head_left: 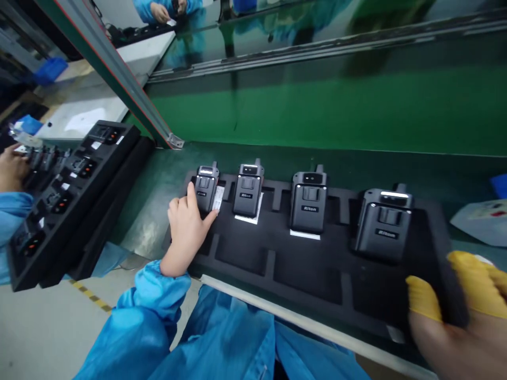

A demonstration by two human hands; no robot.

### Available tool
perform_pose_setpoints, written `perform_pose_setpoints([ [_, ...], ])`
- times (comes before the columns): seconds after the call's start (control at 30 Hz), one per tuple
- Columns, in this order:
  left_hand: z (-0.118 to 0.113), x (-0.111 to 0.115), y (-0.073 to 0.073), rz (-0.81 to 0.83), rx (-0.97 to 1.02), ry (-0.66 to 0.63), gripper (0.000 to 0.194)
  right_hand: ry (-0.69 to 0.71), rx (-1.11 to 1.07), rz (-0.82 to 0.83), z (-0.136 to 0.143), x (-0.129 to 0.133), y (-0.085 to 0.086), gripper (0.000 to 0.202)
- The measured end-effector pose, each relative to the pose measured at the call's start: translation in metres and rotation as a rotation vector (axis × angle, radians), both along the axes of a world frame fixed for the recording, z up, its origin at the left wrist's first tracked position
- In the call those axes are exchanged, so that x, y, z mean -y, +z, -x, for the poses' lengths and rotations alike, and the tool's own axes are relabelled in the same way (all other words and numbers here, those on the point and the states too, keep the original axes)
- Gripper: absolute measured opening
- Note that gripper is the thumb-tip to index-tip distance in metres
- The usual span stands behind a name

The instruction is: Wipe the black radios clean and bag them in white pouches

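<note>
A black foam tray (245,248) lies on the green bench with a row of black handheld radios: the leftmost (204,192), the second (247,195), the third (309,208) and the rightmost (384,227). White labels show beside or under the three on the left. My left hand (187,224) has its fingers apart over the tray's left end, its index finger and thumb near the leftmost radio. At the right end of the tray is my right hand (455,311), with yellow covers on its fingertips, thumb and fingers spread around the tray's edge.
Tilted black trays (75,195) with devices are stacked at the left. Beyond them another person's hand (13,169) shows. A metal post (130,89) rises behind the bench's left part. A whitish bag (481,224) lies at the right. Another person's hands (160,11) appear at the top.
</note>
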State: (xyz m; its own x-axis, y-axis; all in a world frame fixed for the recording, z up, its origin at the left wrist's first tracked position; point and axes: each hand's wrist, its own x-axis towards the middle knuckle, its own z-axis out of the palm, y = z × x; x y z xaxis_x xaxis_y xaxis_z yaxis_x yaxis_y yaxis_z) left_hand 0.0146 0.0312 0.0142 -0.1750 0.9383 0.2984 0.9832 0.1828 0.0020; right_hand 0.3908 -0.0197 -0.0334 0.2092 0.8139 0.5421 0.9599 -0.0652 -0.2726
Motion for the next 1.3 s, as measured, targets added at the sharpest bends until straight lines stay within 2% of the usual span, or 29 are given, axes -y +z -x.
perform_pose_setpoints([
  [0.07,0.001,-0.002,0.0,-0.009,0.038,-0.02,0.08,0.081,0.056,-0.051,0.012,-0.001,0.002,0.065],
  [0.17,0.009,-0.006,0.006,-0.028,0.294,-0.013,0.075,0.034,0.067,0.024,0.027,-0.002,0.008,0.067],
  [0.27,0.016,-0.01,0.014,-0.046,0.873,0.12,0.067,0.053,0.085,0.097,0.038,-0.002,0.016,0.068],
  [0.37,0.015,-0.017,0.022,-0.041,1.536,0.184,0.046,0.094,0.108,0.099,0.043,-0.005,0.02,0.072],
  [0.47,0.006,-0.027,0.025,0.068,1.894,0.213,0.028,0.117,0.116,0.134,0.044,-0.012,0.017,0.083],
  [0.57,-0.003,-0.033,0.025,0.161,2.001,0.284,0.034,0.11,0.119,0.148,0.045,-0.02,0.013,0.094],
  [0.7,-0.007,-0.028,0.021,0.166,1.962,0.278,0.041,0.051,0.123,0.136,0.051,-0.025,0.01,0.097],
  [0.8,-0.008,-0.03,0.017,0.062,1.905,0.292,0.044,0.055,0.106,0.162,0.053,-0.027,0.009,0.095],
  [0.87,-0.012,-0.032,0.017,-0.071,2.022,0.334,0.05,0.049,0.048,0.224,0.052,-0.028,0.011,0.091],
  [0.97,-0.02,-0.03,0.02,-0.152,2.161,0.4,0.052,-0.002,-0.233,0.308,0.049,-0.028,0.022,0.089],
  [1.1,-0.028,-0.022,0.026,-0.139,2.211,0.431,0.052,0.022,-1.036,0.286,0.045,-0.033,0.042,0.088],
  [1.2,-0.035,-0.024,0.034,-0.173,2.212,0.469,0.056,0.135,-1.616,0.268,0.044,-0.047,0.055,0.057],
  [1.27,-0.041,-0.028,0.043,-0.179,2.198,0.559,0.061,0.16,-1.865,0.335,0.046,-0.056,0.062,0.027],
  [1.3,-0.045,-0.03,0.048,-0.175,2.182,0.615,0.064,0.14,-1.95,0.368,0.047,-0.06,0.064,0.022],
])
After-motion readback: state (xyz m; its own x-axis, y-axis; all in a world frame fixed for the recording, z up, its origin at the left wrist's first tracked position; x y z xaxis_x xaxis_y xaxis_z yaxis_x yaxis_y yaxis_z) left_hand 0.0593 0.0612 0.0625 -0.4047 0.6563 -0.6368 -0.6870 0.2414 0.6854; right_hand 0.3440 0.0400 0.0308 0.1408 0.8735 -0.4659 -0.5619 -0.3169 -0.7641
